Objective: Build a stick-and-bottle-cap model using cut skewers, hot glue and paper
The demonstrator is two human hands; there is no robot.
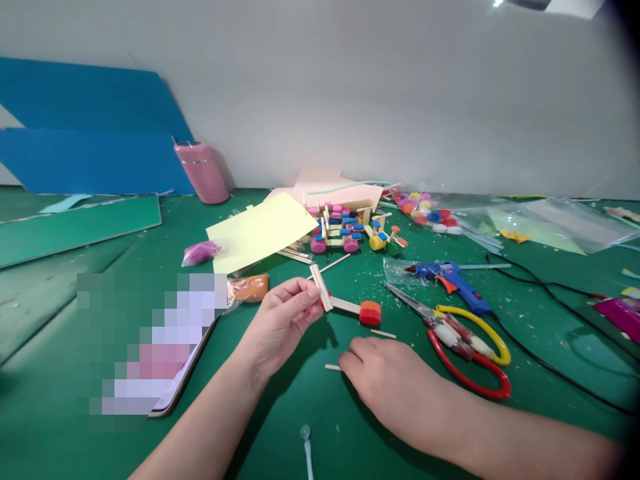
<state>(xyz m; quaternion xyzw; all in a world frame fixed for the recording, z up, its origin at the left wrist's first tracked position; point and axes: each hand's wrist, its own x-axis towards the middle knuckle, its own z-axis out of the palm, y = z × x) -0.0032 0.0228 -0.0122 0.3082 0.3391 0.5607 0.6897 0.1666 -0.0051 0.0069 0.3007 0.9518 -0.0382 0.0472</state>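
Observation:
My left hand (pixel 290 317) pinches a small assembly of pale wooden sticks (pixel 321 287) above the green table. From it a stick arm runs right to a round red and orange piece (pixel 371 313). My right hand (pixel 380 373) is lower and to the right, its fingers curled down at the tabletop around one end of a short wooden stick (pixel 333 367). Another short stick (pixel 383 333) lies just above my right hand. Scissors (pixel 450 333) with red and yellow handles lie right of it.
A blue glue gun (pixel 450 277) with a black cord lies at the right. Small stick-and-wheel models (pixel 340 230), yellow paper (pixel 260 233) and bagged coloured pieces (pixel 430 212) are behind. A phone (pixel 175 373) and pink cup (pixel 203 173) stand left.

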